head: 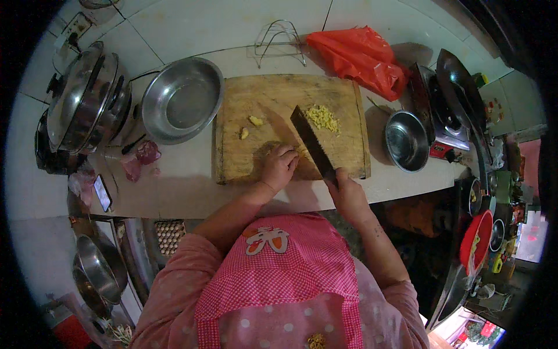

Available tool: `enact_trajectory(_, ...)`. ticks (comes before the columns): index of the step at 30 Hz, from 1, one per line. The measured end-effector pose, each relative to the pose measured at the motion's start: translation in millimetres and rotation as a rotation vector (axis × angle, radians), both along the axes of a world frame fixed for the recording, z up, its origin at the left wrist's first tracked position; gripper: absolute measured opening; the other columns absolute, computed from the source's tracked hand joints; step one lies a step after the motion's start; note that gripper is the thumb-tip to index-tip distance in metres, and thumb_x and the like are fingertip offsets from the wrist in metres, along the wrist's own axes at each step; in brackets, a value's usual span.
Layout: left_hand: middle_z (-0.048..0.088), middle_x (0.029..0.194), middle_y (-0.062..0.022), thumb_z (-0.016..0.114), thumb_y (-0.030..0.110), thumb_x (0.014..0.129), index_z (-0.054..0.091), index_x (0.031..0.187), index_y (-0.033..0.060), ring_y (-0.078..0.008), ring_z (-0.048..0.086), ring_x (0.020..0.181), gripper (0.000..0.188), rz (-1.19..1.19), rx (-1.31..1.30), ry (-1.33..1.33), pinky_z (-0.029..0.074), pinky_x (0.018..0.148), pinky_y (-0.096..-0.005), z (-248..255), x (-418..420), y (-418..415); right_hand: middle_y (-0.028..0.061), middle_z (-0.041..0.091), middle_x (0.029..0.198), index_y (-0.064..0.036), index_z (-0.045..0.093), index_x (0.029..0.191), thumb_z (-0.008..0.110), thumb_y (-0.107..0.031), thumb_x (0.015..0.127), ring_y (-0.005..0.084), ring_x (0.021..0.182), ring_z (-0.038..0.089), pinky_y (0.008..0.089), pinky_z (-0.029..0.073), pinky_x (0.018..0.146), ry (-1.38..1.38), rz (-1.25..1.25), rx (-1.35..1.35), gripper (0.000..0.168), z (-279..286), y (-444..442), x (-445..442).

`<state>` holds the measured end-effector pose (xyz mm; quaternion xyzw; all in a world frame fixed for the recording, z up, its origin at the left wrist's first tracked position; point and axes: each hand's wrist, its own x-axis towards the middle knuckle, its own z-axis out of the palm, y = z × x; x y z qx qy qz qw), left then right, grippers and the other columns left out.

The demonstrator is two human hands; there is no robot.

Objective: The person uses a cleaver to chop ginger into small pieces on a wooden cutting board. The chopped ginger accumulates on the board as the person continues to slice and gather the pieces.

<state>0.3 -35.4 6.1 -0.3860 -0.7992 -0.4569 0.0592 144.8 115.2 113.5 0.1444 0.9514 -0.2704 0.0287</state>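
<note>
A wooden chopping board (279,94) lies on the counter before me. My right hand (349,196) grips the handle of a dark-bladed cleaver (314,141), whose blade slants up and left across the board. Left of the blade, my left hand (280,166) rests on the board with fingers curled over some pale yellow ginger (301,152), which they partly hide. Finely chopped ginger (322,118) is heaped right of the cleaver's tip. Two small ginger chunks (256,121) lie apart on the board's left half.
A steel basin (183,100) stands left of the board, near raw meat (148,152) and a phone (103,193). To the right are a small steel bowl (406,141) and a gas stove (451,131) with a wok (460,87). Behind sit a red plastic bag (359,59) and a wire rack (280,42).
</note>
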Motion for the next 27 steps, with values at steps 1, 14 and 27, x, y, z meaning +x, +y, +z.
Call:
enact_trajectory(1, 0.060, 0.094, -0.0136, 0.064, 0.003, 0.075, 0.063, 0.085, 0.0006, -0.0347, 0.056, 0.092, 0.011, -0.007, 0.011, -0.002, 0.047, 0.079, -0.0428, -1, 0, 0, 0.0228, 0.062, 0.073, -0.004, 0.042, 0.095, 0.055, -0.023, 0.089, 0.0428, 0.069, 0.060, 0.0507, 0.047, 0.059, -0.028, 0.007, 0.030, 0.024, -2, 0, -1)
enact_trajectory(14, 0.058, 0.090, -0.0151, 0.065, 0.001, 0.070, 0.062, 0.084, -0.0008, -0.0355, 0.055, 0.085, 0.014, 0.004, -0.004, 0.031, 0.047, 0.075, -0.0431, -3, -3, 2, 0.0248, 0.060, 0.071, -0.003, 0.043, 0.091, 0.056, -0.023, 0.089, 0.0440, 0.069, 0.059, 0.0520, 0.046, 0.059, 0.020, 0.016, 0.030, 0.024, 5, -2, -11)
enact_trajectory(27, 0.059, 0.099, -0.0152, 0.065, 0.006, 0.074, 0.063, 0.089, -0.0004, -0.0355, 0.056, 0.089, 0.017, 0.036, -0.057, 0.020, 0.047, 0.076, -0.0451, -7, 2, -1, 0.0235, 0.061, 0.073, -0.004, 0.043, 0.093, 0.059, -0.020, 0.086, 0.0439, 0.071, 0.059, 0.0513, 0.047, 0.059, -0.021, 0.060, 0.049, 0.024, -7, -4, -14)
